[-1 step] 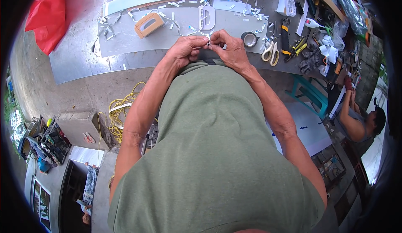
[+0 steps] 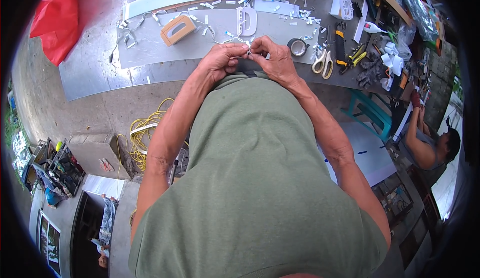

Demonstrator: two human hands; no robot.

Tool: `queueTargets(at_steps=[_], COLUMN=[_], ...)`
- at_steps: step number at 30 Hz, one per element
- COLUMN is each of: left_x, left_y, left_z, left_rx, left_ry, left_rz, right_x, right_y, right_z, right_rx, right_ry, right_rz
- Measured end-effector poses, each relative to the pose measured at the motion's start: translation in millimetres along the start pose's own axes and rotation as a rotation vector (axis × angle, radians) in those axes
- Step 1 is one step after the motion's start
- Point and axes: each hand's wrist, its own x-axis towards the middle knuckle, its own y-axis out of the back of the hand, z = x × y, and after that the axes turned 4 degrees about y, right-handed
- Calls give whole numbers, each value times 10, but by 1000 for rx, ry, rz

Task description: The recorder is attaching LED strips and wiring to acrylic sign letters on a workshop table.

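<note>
Thin white flexible wire (image 2: 248,43): clamped in the pinched fingers of left hand (image 2: 222,58) and right hand (image 2: 275,59), probably steadying so small a piece. Just beyond, white hollow plastic frame (image 2: 254,22) lies on light-grey flat sheet (image 2: 150,53), likely for reach.

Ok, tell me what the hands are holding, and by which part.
The left hand and right hand pinch something small, apparently on the white wiring; which part is too small to tell.

wide fisheye view from the left of two head-worn cameras, facing steeply down past the near olive-green shirt (image 2: 255,168) toward the left hand (image 2: 223,59), right hand (image 2: 276,61) and worktable (image 2: 95,78) beyond.
</note>
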Motion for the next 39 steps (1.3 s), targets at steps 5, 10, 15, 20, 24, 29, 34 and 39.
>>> queueTargets(at_steps=[5,10,15,20,24,29,34,39], left_x=[19,8,11,13,23,36,24,-24], left_y=[9,0,-11,-14,0,6,-40,-40], left_z=[-59,-91,-106,-111,-120,-123,-122,-82], left_rx=[72,245,355,327,274,271,332,107], left_ry=[-39,-157,-211,-262,-267,-278,-298,-199], left_rz=[86,112,130,110,82,82,125,108], right_x=[13,115,276,285,261,251,218,156], right_y=[43,87,93,51,26,67,68,340], right_z=[21,102,36,143,211,150,151,290], right_rx=[49,209,174,381,506,494,43,-548], right_ry=[-73,-345,-517,-556,-558,-545,-354,-78], right_rz=[-117,-21,-183,-170,-111,-123,-95,195])
